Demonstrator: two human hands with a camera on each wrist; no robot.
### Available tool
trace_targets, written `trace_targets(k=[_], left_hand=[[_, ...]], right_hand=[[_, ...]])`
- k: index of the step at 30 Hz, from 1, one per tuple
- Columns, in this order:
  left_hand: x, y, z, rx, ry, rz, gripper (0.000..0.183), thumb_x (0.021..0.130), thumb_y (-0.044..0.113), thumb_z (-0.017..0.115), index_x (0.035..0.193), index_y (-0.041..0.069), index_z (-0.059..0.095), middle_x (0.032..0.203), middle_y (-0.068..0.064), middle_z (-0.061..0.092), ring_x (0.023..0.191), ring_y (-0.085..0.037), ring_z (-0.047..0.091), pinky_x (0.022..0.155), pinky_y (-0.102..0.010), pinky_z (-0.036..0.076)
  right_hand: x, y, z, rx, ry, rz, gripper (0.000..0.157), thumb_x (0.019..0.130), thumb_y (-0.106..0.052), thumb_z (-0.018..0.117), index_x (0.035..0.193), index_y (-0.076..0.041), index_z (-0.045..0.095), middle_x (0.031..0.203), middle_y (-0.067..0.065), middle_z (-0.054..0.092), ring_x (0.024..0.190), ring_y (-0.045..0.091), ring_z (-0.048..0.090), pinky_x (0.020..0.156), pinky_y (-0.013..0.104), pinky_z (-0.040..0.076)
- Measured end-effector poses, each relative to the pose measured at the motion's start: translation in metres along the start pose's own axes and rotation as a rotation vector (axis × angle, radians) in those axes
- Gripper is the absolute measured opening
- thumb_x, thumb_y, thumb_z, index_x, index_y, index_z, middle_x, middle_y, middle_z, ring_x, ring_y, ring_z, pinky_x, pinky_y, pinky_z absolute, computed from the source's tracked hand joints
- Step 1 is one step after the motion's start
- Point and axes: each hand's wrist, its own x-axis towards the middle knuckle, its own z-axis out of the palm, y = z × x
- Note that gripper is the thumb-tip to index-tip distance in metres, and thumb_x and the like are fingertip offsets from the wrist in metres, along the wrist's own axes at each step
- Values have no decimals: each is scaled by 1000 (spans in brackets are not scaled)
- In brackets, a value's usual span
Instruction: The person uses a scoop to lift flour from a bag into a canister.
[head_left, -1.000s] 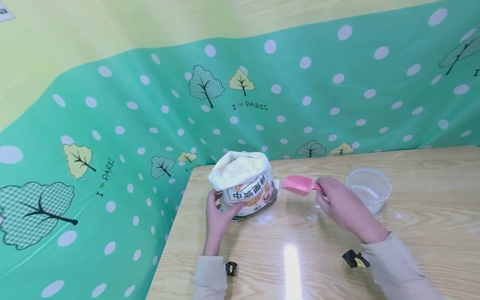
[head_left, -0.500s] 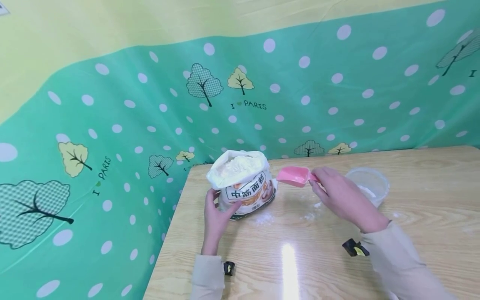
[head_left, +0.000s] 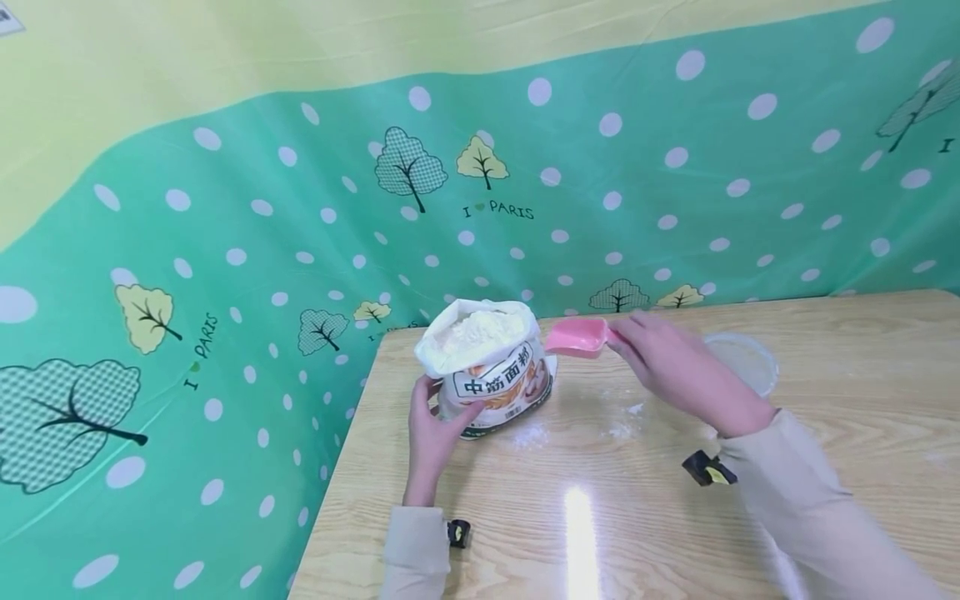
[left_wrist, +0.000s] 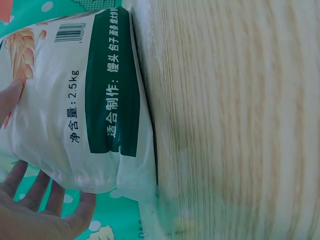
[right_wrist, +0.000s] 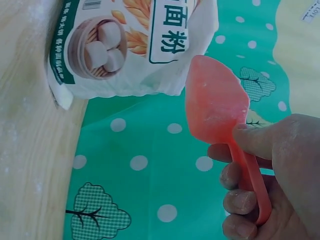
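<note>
An open white bag of flour stands upright at the table's left, with loose flour showing in its mouth. My left hand holds the bag's lower left side, thumb across the printed front and fingers spread along the side, as the left wrist view shows on the bag. In my right hand is a pink scoop, raised just right of the bag's rim. The right wrist view shows fingers curled round the handle of the scoop, its bowl bare except for a thin powdery film.
Behind my right hand stands a clear round plastic tub, partly hidden by it. Spilled flour dusts the wooden table. A green patterned curtain hangs along the left and back edges.
My right hand has raised the scoop and brought it left, closer to the bag's mouth. The left hand and the bag have stayed in place.
</note>
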Motion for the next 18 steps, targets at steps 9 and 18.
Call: trace_targets(k=[9, 18], left_hand=[[0, -1, -2, -27, 6, 10, 86, 70, 36, 90, 142, 19, 45, 139, -1, 52, 132, -25, 44, 110, -50, 40], [1, -3, 2, -20, 1, 18, 84, 70, 36, 90, 140, 18, 46, 138, -1, 53, 131, -25, 46, 109, -50, 40]], right_hand=[[18, -10, -8, -33, -18, -2, 24, 103, -22, 54, 113, -4, 66, 98, 8, 64, 91, 25, 58, 80, 42, 54], [29, -13, -12, -51, -1, -53, 23, 102, -21, 56, 111, -2, 67, 94, 9, 65, 86, 24, 58, 76, 39, 54]])
